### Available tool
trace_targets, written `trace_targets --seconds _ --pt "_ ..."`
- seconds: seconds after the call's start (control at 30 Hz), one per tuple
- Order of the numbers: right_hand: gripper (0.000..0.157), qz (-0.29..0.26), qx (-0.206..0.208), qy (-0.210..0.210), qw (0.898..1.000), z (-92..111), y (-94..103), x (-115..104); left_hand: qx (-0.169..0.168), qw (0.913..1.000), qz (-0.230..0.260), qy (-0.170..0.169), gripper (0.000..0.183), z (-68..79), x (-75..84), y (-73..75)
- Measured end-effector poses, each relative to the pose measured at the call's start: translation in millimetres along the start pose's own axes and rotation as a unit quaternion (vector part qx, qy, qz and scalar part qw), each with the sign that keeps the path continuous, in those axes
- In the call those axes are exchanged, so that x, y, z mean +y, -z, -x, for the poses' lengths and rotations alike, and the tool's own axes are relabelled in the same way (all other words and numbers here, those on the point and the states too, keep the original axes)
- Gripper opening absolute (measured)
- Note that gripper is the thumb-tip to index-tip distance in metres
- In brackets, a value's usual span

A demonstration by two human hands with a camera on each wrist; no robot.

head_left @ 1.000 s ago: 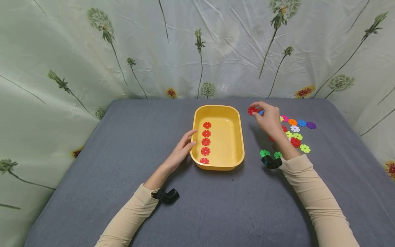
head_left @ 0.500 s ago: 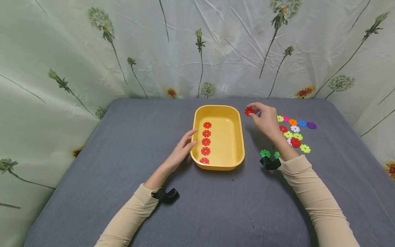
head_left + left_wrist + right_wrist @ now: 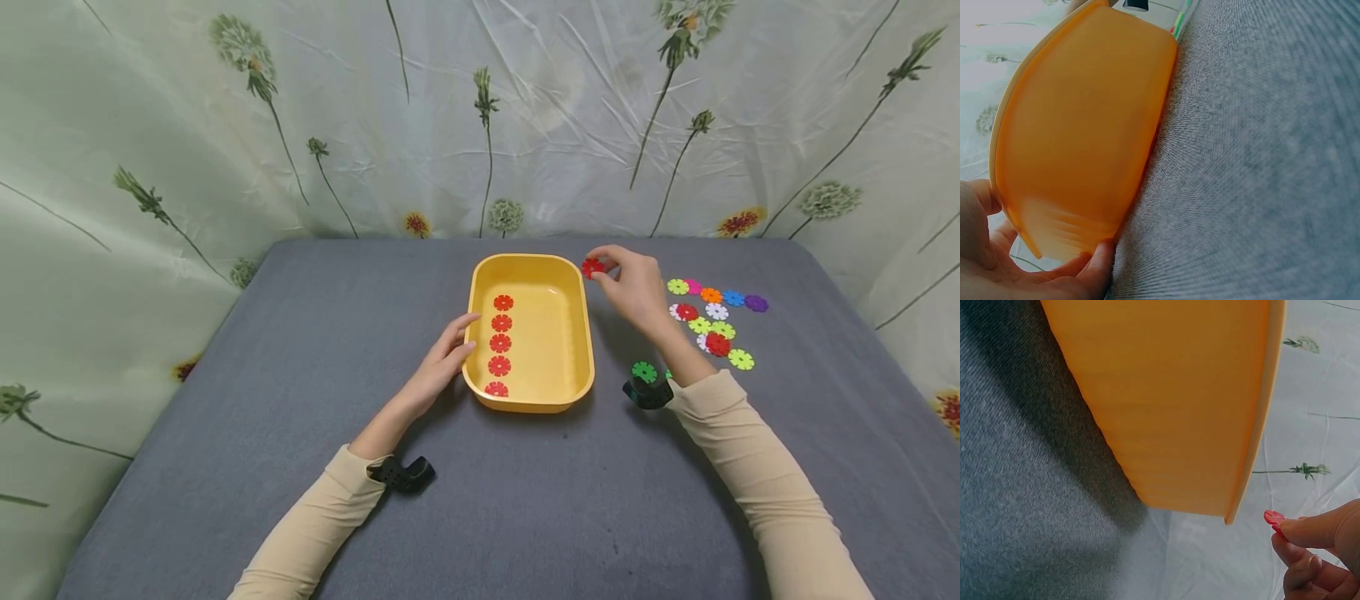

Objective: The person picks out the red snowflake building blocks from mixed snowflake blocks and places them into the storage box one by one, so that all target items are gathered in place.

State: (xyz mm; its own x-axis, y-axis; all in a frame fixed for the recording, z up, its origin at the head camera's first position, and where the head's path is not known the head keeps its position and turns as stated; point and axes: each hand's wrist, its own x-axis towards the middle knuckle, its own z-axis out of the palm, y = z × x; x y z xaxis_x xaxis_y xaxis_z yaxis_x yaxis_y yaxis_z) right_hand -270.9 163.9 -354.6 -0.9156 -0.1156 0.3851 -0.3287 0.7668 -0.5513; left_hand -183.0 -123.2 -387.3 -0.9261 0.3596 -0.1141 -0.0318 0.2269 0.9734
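Note:
My left hand (image 3: 442, 360) holds the left side of a yellow plastic tub (image 3: 480, 398), fingertips over its rim. In the left wrist view the left hand's fingers (image 3: 1099, 265) lie along the outer wall, low by the table. Inside the tub, several red flower-shaped discs (image 3: 500, 343) lie in a column near the left wall. My right hand (image 3: 633, 287) pinches another red notched disc (image 3: 592, 267) between thumb and forefinger, right at the tub's far right rim. In the right wrist view this red disc (image 3: 1274, 520) shows nearly edge-on, raised above the table.
Right of the tub lie several flower discs in yellow-green (image 3: 742, 359), purple (image 3: 756, 304), orange (image 3: 711, 295), white and red. A green disc (image 3: 644, 372) sits by the right wrist's black camera (image 3: 648, 392). Floral cloth (image 3: 555, 125) hangs behind the grey table (image 3: 300, 367).
My right hand has moved left with the pinched red disc, from beyond the tub to its right rim. The left hand stays on the tub.

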Motion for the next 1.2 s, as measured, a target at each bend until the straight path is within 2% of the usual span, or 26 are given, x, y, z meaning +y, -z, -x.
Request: trace_targets --seconds 0.1,0.33,0.57,0.6,0.83,1.2 --pt "0.022 -0.003 -0.005 -0.003 1.000 -1 -1.3 -3 0.001 1.0000 -0.001 -0.001 0.050 0.4 1.6 0.5" --pt "0.021 -0.002 -0.023 -0.012 1.000 -4 -5.7 -10 0.005 0.9999 0.010 -0.003 0.049 -12.7 -24.1 3.3" --pt "0.019 -0.004 -0.026 0.011 1.000 -8 -10.9 -13 0.019 0.9997 0.005 -0.014 0.046 -15.4 -32.4 2.7" --pt "0.019 -0.005 -0.026 0.013 1.000 -8 -11.5 -13 0.020 0.9997 0.003 -0.015 0.046 -15.2 -31.8 2.6" --pt "0.021 -0.010 -0.046 0.014 0.999 -10 -14.9 -16 0.007 1.0000 0.003 -0.003 0.048 -0.8 -0.7 0.6" --pt "0.024 0.019 -0.099 0.011 0.995 -13 -25.5 -21 0.006 1.0000 0.002 0.003 0.048 0.4 0.9 0.5"
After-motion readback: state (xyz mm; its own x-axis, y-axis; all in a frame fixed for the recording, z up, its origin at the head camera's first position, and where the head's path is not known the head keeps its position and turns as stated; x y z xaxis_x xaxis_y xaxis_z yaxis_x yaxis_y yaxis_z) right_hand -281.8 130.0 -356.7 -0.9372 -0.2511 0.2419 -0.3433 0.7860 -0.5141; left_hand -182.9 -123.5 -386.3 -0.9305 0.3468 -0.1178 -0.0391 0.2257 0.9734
